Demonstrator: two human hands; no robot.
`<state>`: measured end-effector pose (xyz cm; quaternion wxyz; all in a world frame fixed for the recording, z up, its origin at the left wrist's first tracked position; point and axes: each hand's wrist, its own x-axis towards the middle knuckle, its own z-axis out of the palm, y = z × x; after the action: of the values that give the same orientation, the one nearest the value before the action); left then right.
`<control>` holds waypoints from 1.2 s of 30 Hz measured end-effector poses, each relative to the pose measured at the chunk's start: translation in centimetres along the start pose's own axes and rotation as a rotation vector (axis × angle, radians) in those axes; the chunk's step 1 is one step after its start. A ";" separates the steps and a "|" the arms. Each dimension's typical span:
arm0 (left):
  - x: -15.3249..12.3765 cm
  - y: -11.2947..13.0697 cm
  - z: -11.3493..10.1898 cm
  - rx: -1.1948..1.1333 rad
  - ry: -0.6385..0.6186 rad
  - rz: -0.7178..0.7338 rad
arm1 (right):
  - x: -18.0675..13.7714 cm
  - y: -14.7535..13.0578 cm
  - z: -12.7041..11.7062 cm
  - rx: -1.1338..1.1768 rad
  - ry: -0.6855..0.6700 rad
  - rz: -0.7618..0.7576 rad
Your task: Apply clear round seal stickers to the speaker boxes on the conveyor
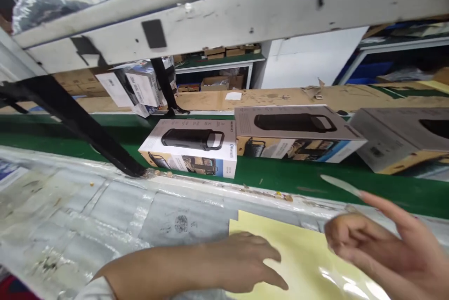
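Sticker [339, 184], pale and thin, clings to the extended index fingertip of the right hand [396, 246], in view against the green belt [273, 174]; the grip is wide, without a pinch, so brushing a box [201, 167] could fold or dislodge it. The left hand [242, 262], fingers spread, lies over the yellow sheet [298, 244]; dragging could shift that.

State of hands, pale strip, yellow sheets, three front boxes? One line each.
left hand: open, palm down, over sheets
right hand: index extended, others curled
pale strip: at right index fingertip
yellow sheets: overlapping, edges offset
left box: looks closed, on its side
middle box: looks closed, on its side
right box: cut off, closure unclear
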<state>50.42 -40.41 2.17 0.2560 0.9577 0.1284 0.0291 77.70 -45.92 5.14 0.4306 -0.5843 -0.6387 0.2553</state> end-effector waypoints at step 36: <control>-5.8 -28.0 -21.6 0.347 0.562 -0.853 | 39.2 -6.8 25.9 -0.127 -0.220 -0.220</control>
<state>35.76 -8.06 7.01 0.0388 0.8039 0.5725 0.1562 54.25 -4.72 7.67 0.3458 -0.5052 -0.7571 0.2282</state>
